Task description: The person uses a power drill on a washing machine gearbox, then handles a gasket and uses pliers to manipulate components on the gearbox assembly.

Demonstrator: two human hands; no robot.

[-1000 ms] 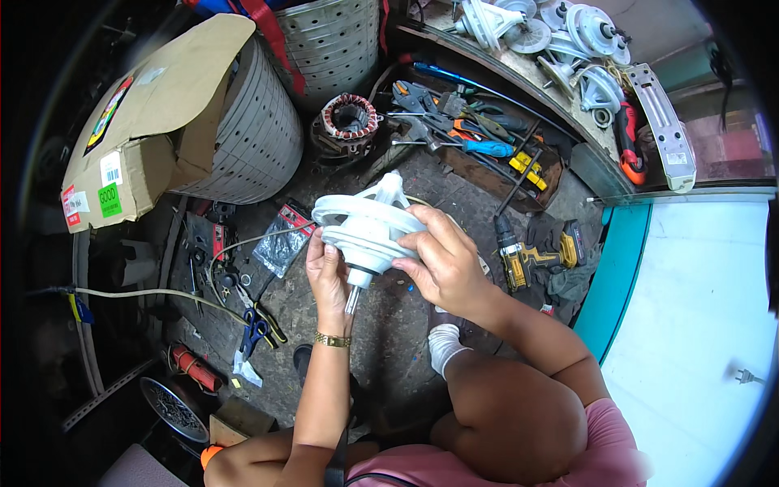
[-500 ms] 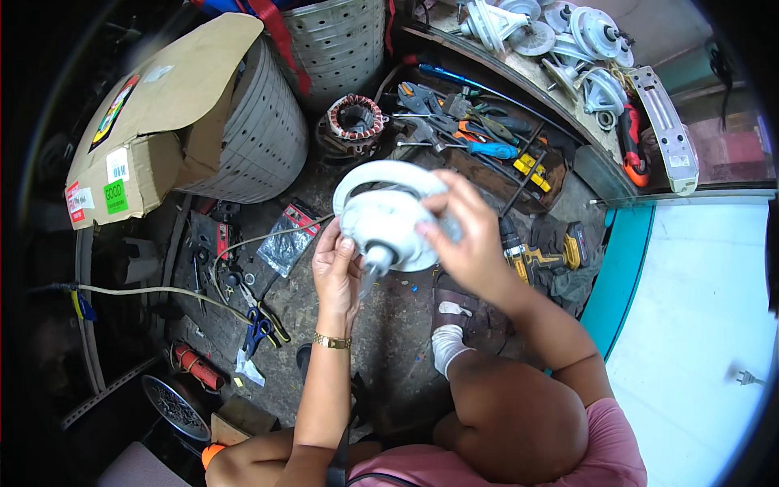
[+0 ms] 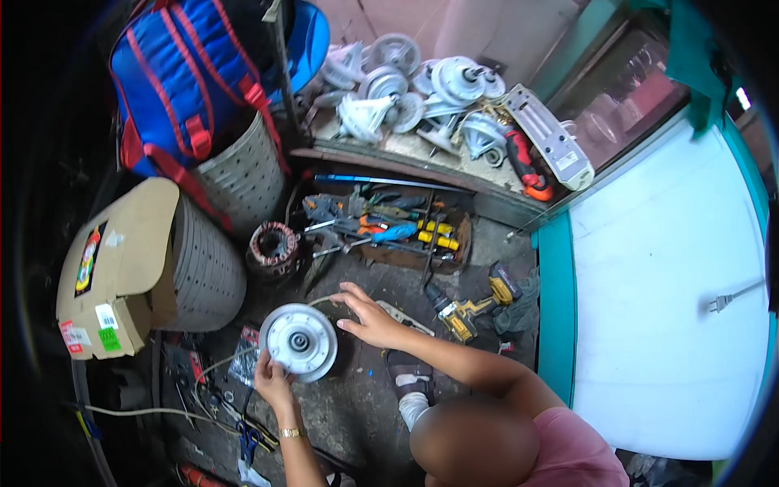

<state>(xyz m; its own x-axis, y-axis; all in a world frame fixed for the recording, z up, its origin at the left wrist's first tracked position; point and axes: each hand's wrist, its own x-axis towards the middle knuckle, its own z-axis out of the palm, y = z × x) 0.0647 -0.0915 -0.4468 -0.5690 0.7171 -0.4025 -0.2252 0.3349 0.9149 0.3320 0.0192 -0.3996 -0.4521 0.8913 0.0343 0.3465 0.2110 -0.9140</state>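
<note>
A grey-white washing-machine gearbox (image 3: 286, 331) hangs over the floor, its round pulley face and dark centre hub turned up toward me. My left hand (image 3: 276, 380), with a gold watch at the wrist, is closed on its lower left rim. To the right of the gearbox, apart from it, my right hand (image 3: 375, 321) is open with fingers spread and nothing in it. Whatever lies on the gearbox's underside is hidden.
Ahead, a tool tray (image 3: 381, 253) holds pliers and screwdrivers beside a copper-wound motor stator (image 3: 274, 246). A yellow drill (image 3: 458, 316) lies to the right. More gearboxes (image 3: 458, 81) crowd a shelf. Perforated drums and a cardboard box (image 3: 122, 252) stand left; scissors (image 3: 248, 437) lie nearby.
The gearbox has tipped so its pulley face shows instead of its shaft. My right hand has let go of it and moved away. The view has shifted up and right.
</note>
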